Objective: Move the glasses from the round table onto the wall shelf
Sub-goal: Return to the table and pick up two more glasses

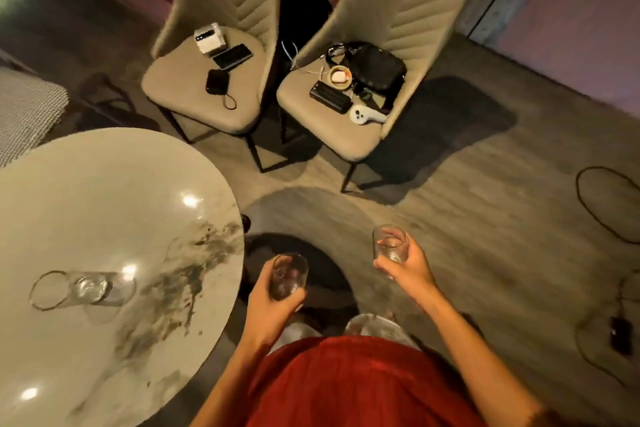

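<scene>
Two glasses are carried upright, one wrapped by left hand (273, 291) fingers, one by right hand (405, 265); third glass (91, 288) remains on round table (114, 204); level, steady carriage advised.

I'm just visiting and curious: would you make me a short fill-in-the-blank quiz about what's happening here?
1. Each hand holds one ____.
2. The left hand and the right hand are over the floor, not the ____ table.
3. The number of glasses left on that table is ____.
4. Two ____ beyond the table hold small gadgets.

Missing words: glass; round; one; chairs
</scene>
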